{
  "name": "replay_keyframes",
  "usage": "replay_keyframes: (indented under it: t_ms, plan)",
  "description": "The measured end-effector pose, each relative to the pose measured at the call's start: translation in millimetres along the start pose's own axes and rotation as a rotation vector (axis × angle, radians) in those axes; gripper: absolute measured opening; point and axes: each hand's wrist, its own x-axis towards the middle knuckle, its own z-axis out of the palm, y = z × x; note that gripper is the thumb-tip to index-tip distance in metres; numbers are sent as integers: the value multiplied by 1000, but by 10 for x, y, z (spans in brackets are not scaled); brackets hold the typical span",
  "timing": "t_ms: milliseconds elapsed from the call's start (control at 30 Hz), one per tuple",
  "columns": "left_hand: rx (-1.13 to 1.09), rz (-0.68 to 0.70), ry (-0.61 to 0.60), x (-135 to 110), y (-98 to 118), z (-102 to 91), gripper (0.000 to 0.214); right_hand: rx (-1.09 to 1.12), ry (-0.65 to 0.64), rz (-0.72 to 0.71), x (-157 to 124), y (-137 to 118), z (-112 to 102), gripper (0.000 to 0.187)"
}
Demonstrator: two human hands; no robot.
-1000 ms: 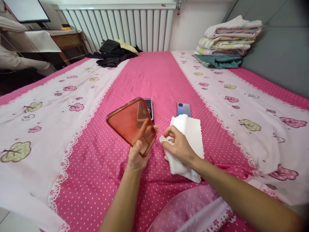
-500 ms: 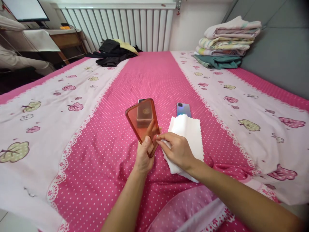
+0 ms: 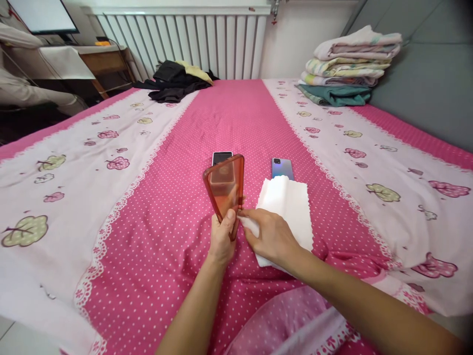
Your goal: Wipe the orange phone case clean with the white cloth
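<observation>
My left hand point(image 3: 222, 236) is wrapped round the lower end of a translucent red phone case point(image 3: 226, 190), which it holds up at a tilt. My right hand point(image 3: 271, 236) pinches part of a white cloth point(image 3: 290, 204) with zigzag edges, its fingertips touching the lower right edge of the case. Most of the cloth hangs or lies under and behind that hand. Just beyond the cloth lies a blue-silver phone point(image 3: 282, 168), its lower part covered. Behind the case is a white-edged device with a dark screen point(image 3: 222, 156); a box-like shape shows through the case.
The bed has a pink dotted cover point(image 3: 236, 118) with pale patterned strips. Dark clothes point(image 3: 175, 81) lie at the far left edge, folded bedding point(image 3: 349, 66) at the far right. Beyond are a radiator point(image 3: 185, 44) and a desk point(image 3: 103, 64), where a person sits.
The phone case has turned more edge-on and shifted slightly right, uncovering more of the white-edged device behind. My right fingertips stay at its lower right edge with the cloth.
</observation>
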Motion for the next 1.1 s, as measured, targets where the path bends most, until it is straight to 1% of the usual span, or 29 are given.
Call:
replay_keyframes:
  t_ms: [100, 267, 500, 700, 900, 1100]
  plan:
    - [-10, -10, 14, 5, 6, 12, 53, -6, -27, 19, 2, -11, -3, 42]
    - [0, -32, 31, 7, 7, 23, 57, -51, -50, 37, 34, -18, -13, 29]
    - [11, -34, 34, 5, 23, 42, 56, -26, -53, 2, 50, 4, -16, 28]
    - [-36, -58, 77, 5, 24, 56, 57, 70, -75, -14, 53, 1, -41, 25]
    - [-59, -90, 87, 1, 20, 36, 56, 186, -102, -41, 68, -6, -68, 23]
    - [-68, -107, 89, -11, 30, 39, 54, 307, -152, -10, 62, 1, -67, 22]
